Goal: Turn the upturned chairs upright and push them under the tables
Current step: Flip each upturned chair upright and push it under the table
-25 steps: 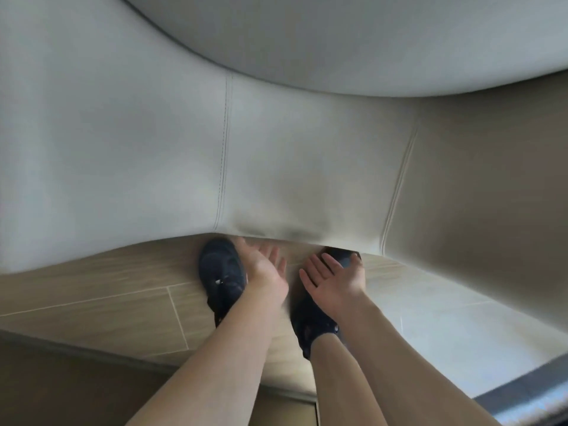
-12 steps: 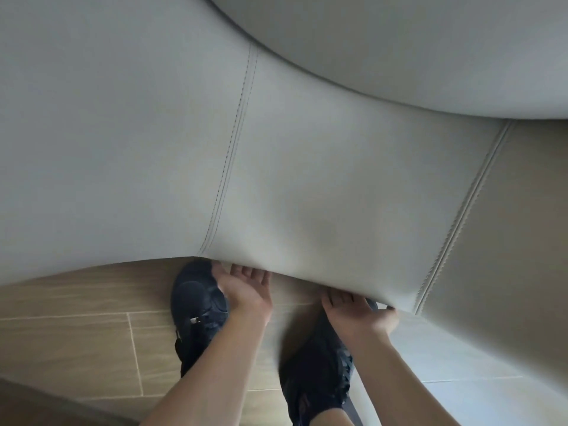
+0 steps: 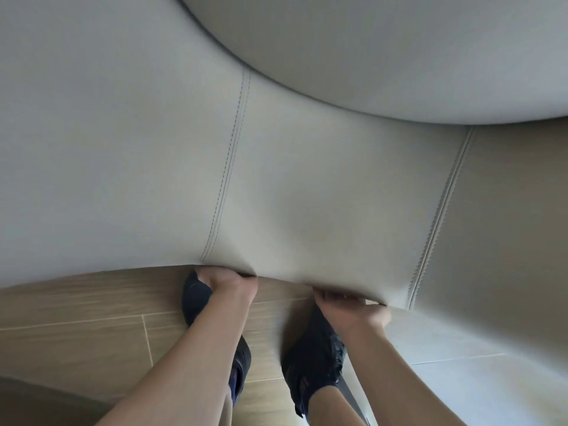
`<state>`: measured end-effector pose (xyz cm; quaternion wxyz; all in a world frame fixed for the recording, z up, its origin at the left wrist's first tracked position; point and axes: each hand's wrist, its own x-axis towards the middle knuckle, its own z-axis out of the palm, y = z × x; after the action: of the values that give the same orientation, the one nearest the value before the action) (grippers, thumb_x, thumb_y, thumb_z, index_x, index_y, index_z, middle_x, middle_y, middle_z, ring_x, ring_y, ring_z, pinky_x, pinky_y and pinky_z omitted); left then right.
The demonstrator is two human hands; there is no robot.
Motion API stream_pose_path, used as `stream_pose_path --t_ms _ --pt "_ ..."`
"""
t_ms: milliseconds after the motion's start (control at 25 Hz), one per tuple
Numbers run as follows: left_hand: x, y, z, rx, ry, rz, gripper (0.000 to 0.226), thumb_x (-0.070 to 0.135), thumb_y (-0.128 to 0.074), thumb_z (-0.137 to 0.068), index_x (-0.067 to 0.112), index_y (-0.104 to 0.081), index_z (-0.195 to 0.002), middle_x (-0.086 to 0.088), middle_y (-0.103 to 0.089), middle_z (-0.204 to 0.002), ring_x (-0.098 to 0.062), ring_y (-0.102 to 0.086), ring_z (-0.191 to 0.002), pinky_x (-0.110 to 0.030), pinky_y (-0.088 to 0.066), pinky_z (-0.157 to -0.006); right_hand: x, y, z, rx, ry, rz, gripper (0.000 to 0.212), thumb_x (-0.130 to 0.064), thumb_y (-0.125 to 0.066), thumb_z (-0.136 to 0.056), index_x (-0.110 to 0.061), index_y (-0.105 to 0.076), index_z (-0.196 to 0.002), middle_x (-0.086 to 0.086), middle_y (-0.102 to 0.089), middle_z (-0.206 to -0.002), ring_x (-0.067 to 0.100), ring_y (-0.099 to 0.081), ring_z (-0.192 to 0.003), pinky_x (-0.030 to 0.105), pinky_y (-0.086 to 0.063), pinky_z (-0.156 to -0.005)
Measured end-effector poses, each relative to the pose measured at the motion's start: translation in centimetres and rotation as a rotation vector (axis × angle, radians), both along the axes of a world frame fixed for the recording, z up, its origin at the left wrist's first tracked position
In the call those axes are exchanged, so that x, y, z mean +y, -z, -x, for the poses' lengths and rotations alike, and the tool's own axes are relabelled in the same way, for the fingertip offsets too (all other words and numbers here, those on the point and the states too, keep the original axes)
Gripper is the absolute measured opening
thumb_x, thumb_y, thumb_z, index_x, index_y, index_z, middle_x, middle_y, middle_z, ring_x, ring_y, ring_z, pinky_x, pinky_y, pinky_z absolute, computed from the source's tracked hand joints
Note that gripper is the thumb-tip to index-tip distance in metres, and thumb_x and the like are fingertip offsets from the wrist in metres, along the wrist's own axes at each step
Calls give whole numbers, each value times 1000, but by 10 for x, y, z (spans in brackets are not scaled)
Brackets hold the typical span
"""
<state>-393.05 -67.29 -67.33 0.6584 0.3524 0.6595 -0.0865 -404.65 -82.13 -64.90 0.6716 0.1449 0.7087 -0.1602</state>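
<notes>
A large beige upholstered chair [image 3: 322, 195] with stitched seams fills most of the view, very close to the camera. Its lower edge hangs above the floor. My left hand [image 3: 226, 282] grips that edge near the left seam, fingers curled under it. My right hand [image 3: 350, 309] grips the same edge further right, near the right seam. The chair's legs and base are hidden.
My two feet in dark shoes [image 3: 313, 358] stand on the floor right under the chair's edge. The floor is wood-look planks [image 3: 76, 318] at left and pale tile [image 3: 461, 379] at right. A darker strip lies at bottom left.
Both hands rose from open, palms up below the chair, to its lower edge and closed on it. The chair now looms nearer and lower in view.
</notes>
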Motion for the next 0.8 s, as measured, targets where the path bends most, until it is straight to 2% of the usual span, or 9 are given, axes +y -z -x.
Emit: stream_pose_path --t_ms 200,320,400,480,560,680,760,800 --pt "-6 -100 -13 17 74 39 45 43 -32 -97 28 -75 -102 -1 -74 -118 -28 -65 -119 -51 -46 -108 -8 -108 -14 70 9 -36 54 -58 -40 -85 -20 -64 -116 7 -67 -116 29 -61 -113 50 -48 -82" --pt "-15 -153 -23 -41 154 113 46 48 -35 -95 29 -73 -114 -1 -70 -131 -29 -63 -125 -50 -42 -112 -20 -165 -30 126 -73 -7 40 -51 -37 -83 -21 -61 -93 5 -66 -97 26 -64 -91 45 -52 -66" --pt "-21 -188 -33 -138 211 190 52 50 -34 -96 26 -68 -128 -3 -67 -136 -31 -61 -126 -50 -41 -113 -30 -203 -37 135 -87 24 43 -53 -35 -82 -19 -61 -94 7 -66 -98 28 -65 -93 46 -53 -78" --pt "-24 -220 -46 -242 232 268 51 48 -37 -94 25 -68 -127 -4 -69 -129 -32 -62 -122 -49 -41 -112 -35 -238 -46 127 -95 18 49 -55 -36 -81 -17 -61 -101 9 -66 -104 30 -65 -100 46 -49 -92" --pt "-17 -249 -63 -231 277 324 46 45 -43 -88 27 -69 -121 -3 -69 -124 -33 -62 -119 -48 -40 -111 -32 -267 -56 160 -134 -12 49 -51 -35 -83 -14 -61 -104 10 -65 -108 31 -64 -101 43 -48 -93" --pt "3 -273 -76 -160 361 351 54 48 -43 -89 24 -67 -131 -4 -66 -136 -34 -60 -126 -52 -37 -113 -16 -302 -66 193 -239 46 43 -43 -34 -92 -12 -58 -110 14 -61 -110 31 -61 -88 42 -49 -82" --pt "9 -290 -80 -151 372 351 57 50 -42 -90 23 -65 -135 -5 -65 -138 -35 -61 -126 -56 -38 -112 3 -336 -74 360 -492 102 28 -34 -40 -97 -11 -51 -108 20 -55 -120 35 -57 -89 44 -49 -81" --pt "10 -300 -80 -149 374 354 58 51 -42 -90 23 -65 -134 -7 -66 -137 -36 -61 -125 -57 -38 -111 15 -354 -75 514 -727 213 16 -27 -48 -94 -11 -47 -98 23 -49 -124 38 -51 -97 45 -47 -87"
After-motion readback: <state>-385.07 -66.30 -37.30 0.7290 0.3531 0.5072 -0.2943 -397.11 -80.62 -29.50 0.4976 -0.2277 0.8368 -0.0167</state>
